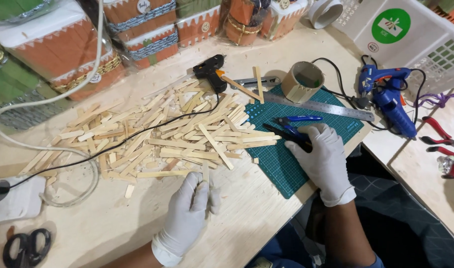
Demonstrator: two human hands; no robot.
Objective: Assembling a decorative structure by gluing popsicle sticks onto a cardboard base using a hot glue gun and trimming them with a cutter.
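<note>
Left hand [187, 213], white glove: grip closed on wooden stick [205, 174], near centre of surface [247, 218]. Right hand [324, 159], white glove: grip closed on black-handled cutters [289, 136] over green cutting mat [286, 168]. Stick pile [157, 134] left. Orange-and-white wrapped boxes [63, 49] far left. White basket [416, 44], round green label [391, 25], far right.

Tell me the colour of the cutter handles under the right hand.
Blue handles on the cutter, partly under the right hand; head view.
</note>
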